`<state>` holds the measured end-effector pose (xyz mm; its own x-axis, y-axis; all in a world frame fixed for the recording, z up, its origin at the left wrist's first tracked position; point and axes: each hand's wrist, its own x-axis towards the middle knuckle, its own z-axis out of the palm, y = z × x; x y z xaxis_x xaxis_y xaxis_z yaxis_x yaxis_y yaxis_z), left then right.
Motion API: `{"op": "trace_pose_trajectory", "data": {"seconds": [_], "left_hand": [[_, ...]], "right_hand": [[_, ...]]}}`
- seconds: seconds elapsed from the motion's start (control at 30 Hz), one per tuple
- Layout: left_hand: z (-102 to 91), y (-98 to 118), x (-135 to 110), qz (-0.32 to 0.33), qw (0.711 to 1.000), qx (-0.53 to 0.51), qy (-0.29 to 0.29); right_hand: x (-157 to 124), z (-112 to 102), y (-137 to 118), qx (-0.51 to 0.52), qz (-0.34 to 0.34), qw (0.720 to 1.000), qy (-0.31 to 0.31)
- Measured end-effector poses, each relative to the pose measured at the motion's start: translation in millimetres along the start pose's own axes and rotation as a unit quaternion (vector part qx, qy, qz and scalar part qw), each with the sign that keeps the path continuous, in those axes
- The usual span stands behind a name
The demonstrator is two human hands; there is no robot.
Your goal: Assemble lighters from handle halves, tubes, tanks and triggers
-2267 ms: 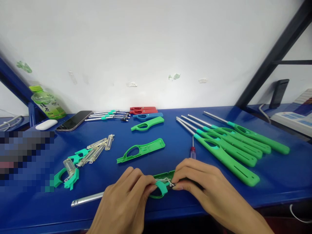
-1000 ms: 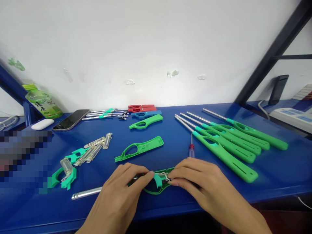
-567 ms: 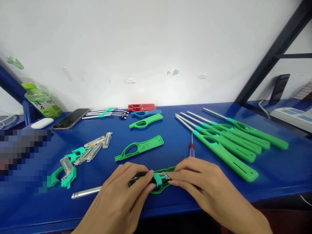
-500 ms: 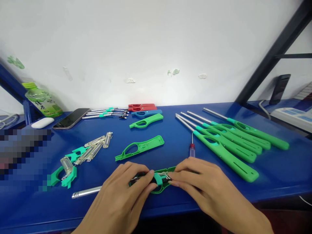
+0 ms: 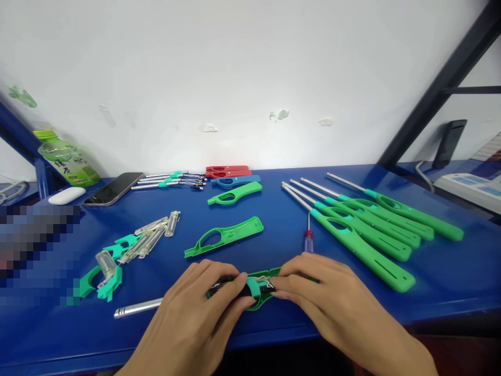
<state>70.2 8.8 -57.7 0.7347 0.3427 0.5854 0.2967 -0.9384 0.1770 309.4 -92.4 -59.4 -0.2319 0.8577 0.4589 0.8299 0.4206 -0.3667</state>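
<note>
Green casing (image 5: 270,272), partly hidden, is pinched by both hands (image 5: 195,310) (image 5: 326,290); white wires (image 5: 266,281) seemingly run under the right.

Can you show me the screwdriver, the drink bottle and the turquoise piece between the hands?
Screwdriver (image 5: 309,235): head view, red part of its handle.
Drink bottle (image 5: 73,168): head view, on its label.
Turquoise piece (image 5: 254,287): head view, middle of its visible surface.
</note>
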Motion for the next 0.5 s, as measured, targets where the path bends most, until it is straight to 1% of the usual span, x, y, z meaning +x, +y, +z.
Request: {"op": "trace_pose_trajectory", "data": {"seconds": [0.17,0.3,0.4,0.5], "left_hand": [[-1.3,0.9,1.7,-0.003,1.000,-0.015,-0.012],[-1.0,0.3,0.2,-0.002,1.000,-0.017,-0.016],[-1.1,0.0,-1.6,-0.001,1.000,-0.014,-0.022],[-2.8,1.8,-2.5,-0.006,0.999,0.005,-0.037]], "right_hand": [[2.0,-0.7,-1.2,0.008,-0.009,1.000,0.013],[2.8,-0.3,-0.8,0.038,0.017,0.999,-0.005],[2.8,-0.1,-0.3,0.068,0.038,0.997,-0.001],[2.4,-0.4,0.1,0.067,0.038,0.997,-0.011]]}}
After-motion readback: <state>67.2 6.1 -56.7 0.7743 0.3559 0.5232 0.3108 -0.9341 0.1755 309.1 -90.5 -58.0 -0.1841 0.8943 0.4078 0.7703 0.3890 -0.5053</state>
